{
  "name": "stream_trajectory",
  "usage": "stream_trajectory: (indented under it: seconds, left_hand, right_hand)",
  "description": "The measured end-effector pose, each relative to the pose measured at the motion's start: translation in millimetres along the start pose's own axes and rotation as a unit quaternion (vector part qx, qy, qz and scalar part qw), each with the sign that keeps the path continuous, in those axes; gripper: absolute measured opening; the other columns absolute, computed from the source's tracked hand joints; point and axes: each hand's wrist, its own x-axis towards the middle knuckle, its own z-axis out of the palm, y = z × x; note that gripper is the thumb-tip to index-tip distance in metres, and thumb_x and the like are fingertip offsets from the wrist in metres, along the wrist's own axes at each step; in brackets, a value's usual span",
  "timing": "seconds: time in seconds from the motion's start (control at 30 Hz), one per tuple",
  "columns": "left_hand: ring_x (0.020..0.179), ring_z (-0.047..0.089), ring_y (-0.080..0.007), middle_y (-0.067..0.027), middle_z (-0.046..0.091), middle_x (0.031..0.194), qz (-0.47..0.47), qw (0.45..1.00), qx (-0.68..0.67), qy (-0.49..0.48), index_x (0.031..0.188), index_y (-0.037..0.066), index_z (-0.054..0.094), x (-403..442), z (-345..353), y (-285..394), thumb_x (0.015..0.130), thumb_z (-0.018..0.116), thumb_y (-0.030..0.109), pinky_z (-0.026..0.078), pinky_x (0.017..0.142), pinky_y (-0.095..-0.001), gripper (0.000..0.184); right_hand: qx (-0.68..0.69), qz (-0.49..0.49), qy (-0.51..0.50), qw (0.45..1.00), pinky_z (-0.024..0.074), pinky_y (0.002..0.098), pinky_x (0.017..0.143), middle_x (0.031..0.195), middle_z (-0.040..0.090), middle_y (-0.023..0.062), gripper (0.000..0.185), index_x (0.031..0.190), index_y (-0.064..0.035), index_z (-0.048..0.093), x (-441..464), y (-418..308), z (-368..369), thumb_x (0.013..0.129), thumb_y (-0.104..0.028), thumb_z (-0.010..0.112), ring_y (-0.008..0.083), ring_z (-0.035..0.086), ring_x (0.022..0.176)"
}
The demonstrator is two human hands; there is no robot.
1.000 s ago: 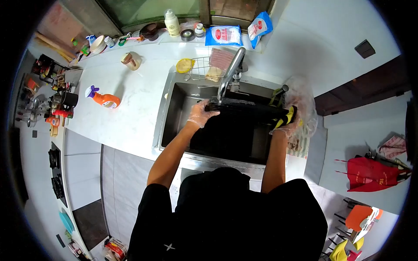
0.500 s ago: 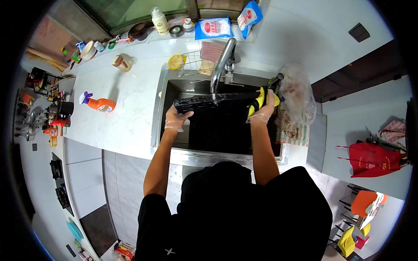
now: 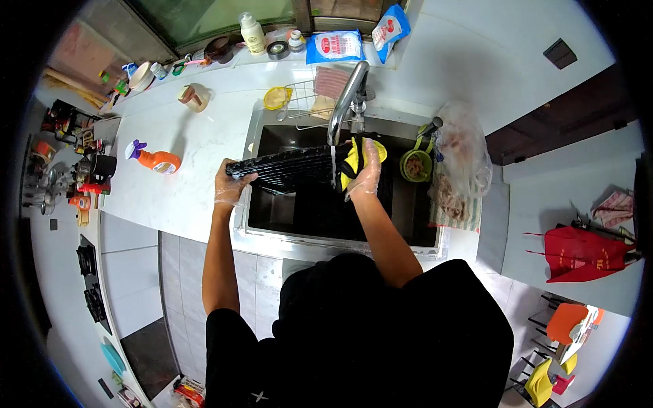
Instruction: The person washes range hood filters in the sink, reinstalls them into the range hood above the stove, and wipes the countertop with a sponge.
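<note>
A black ridged panel (image 3: 289, 166), wet and glossy, is held tilted over the sink (image 3: 272, 234). My left hand (image 3: 231, 183), in a clear plastic glove, grips its left end beyond the sink's left rim. At the other end, my right hand (image 3: 367, 168), gloved too, holds a yellow-and-black cloth (image 3: 350, 166) against the panel. Water runs from the chrome faucet (image 3: 347, 95) beside the cloth. Something dark lies in the basin below, its shape hard to make out.
A green strainer (image 3: 415, 165) with scraps hangs at the sink's right, near a clear plastic bag (image 3: 464, 149). Behind the sink are a wire rack (image 3: 303, 102) and a yellow dish (image 3: 276, 98). An orange spray bottle (image 3: 158, 160) and a jar (image 3: 193, 99) stand on the left counter.
The panel has shifted left and tilted, showing its ridges. Both hands moved left, the right one further, bringing the cloth near the faucet's stream. The green strainer has come into view.
</note>
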Motion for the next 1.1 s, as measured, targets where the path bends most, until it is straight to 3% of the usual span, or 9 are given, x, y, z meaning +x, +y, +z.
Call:
stream_trajectory:
  seconds: [0.33, 0.43, 0.53, 0.63, 0.8, 0.9, 1.0, 1.03, 1.1]
  left_hand:
    - [0.082, 0.062, -0.0105, -0.0045, 0.068, 0.088, 0.023, 0.998, -0.044, -0.024, 0.087, 0.008, 0.047, -18.4, 6.4, 2.2, 0.07, 0.088, 0.001, 0.053, 0.077, -0.0265, 0.046]
    - [0.088, 0.064, -0.0115, -0.008, 0.071, 0.096, 0.017, 0.999, -0.035, -0.02, 0.085, 0.007, 0.045, -25.4, 34.4, 19.3, 0.07, 0.087, -0.003, 0.054, 0.082, -0.0272, 0.046]
    - [0.085, 0.066, -0.0113, -0.0059, 0.071, 0.093, 0.094, 0.993, -0.076, -0.005, 0.098, 0.005, 0.057, -28.0, 70.0, 9.8, 0.071, 0.086, -0.001, 0.056, 0.077, -0.0262, 0.04]
    - [0.088, 0.071, -0.0203, -0.0101, 0.073, 0.099, 0.112, 0.991, 0.074, -0.016, 0.102, 0.005, 0.06, -35.2, 92.5, 22.0, 0.073, 0.085, 0.003, 0.057, 0.077, -0.0304, 0.039]
    - [0.099, 0.069, -0.0353, -0.0151, 0.071, 0.107, 0.214, 0.957, 0.179, -0.077, 0.112, 0.008, 0.062, -60.8, 111.8, 18.0, 0.066, 0.082, 0.0, 0.057, 0.082, -0.0389, 0.051]
    - [0.103, 0.067, -0.0353, -0.0154, 0.068, 0.114, 0.251, 0.942, 0.195, -0.107, 0.114, 0.005, 0.061, -72.3, 117.4, 13.9, 0.063, 0.081, -0.002, 0.057, 0.085, -0.039, 0.056]
    - [0.108, 0.066, -0.0346, -0.0157, 0.067, 0.119, 0.257, 0.933, 0.221, -0.123, 0.116, 0.004, 0.06, -76.1, 120.0, 12.2, 0.06, 0.08, -0.005, 0.055, 0.089, -0.0394, 0.06]
    - [0.109, 0.065, -0.0345, -0.0161, 0.066, 0.121, 0.258, 0.931, 0.226, -0.126, 0.117, 0.004, 0.06, -76.3, 119.7, 8.0, 0.06, 0.079, -0.006, 0.055, 0.091, -0.0396, 0.061]
    - [0.112, 0.064, -0.0351, -0.0169, 0.065, 0.123, 0.259, 0.933, 0.22, -0.118, 0.117, 0.003, 0.059, -80.3, 118.5, 0.1, 0.058, 0.077, -0.009, 0.053, 0.094, -0.0396, 0.062]
  right_hand:
    - [-0.016, -0.035, 0.033, 0.999, 0.0542, 0.0382, 0.081, 0.09, 0.069, 0.0101, 0.037, 0.095, -0.0039, 0.068, -4.0, -4.3, -22.4, 0.088, -0.04, 0.067, 0.0246, 0.065, 0.083]
    - [-0.009, -0.118, 0.057, 0.991, 0.0541, 0.0352, 0.074, 0.088, 0.068, 0.0115, 0.033, 0.096, -0.0043, 0.064, -9.2, -25.5, -21.5, 0.089, -0.037, 0.068, 0.0232, 0.063, 0.078]
    - [-0.01, -0.149, 0.068, 0.987, 0.0537, 0.0328, 0.067, 0.086, 0.067, 0.0113, 0.034, 0.103, -0.0065, 0.06, -14.1, -54.9, -21.1, 0.093, -0.039, 0.064, 0.0221, 0.062, 0.074]
    - [-0.039, -0.217, 0.09, 0.971, 0.053, 0.0329, 0.066, 0.082, 0.067, 0.0109, 0.036, 0.101, -0.0068, 0.062, -9.9, -79.3, -27.6, 0.094, -0.042, 0.061, 0.0206, 0.061, 0.075]
    - [-0.072, -0.184, 0.146, 0.969, 0.0513, 0.0308, 0.067, 0.08, 0.07, 0.0106, 0.044, 0.098, -0.0063, 0.065, -22.4, -109.9, -79.7, 0.093, -0.049, 0.057, 0.0189, 0.06, 0.07]
    - [-0.059, -0.166, 0.15, 0.973, 0.0493, 0.0309, 0.076, 0.09, 0.072, 0.013, 0.048, 0.103, -0.0034, 0.063, -20.2, -122.0, -117.3, 0.09, -0.05, 0.06, 0.0203, 0.061, 0.081]
    - [-0.077, -0.168, 0.085, 0.979, 0.0508, 0.0377, 0.086, 0.087, 0.07, 0.0182, 0.049, 0.095, -0.0021, 0.067, -30.0, -129.0, -128.6, 0.091, -0.05, 0.057, 0.0292, 0.064, 0.085]
    - [0.001, -0.132, -0.017, 0.991, 0.0499, 0.0426, 0.093, 0.103, 0.069, 0.0223, 0.05, 0.093, -0.0018, 0.067, -28.4, -129.7, -137.7, 0.091, -0.051, 0.058, 0.0364, 0.063, 0.105]
    - [0.047, -0.094, 0.012, 0.994, 0.0479, 0.0462, 0.1, 0.11, 0.067, 0.0237, 0.049, 0.091, -0.0006, 0.068, -35.7, -131.4, -133.2, 0.091, -0.049, 0.06, 0.0415, 0.057, 0.117]
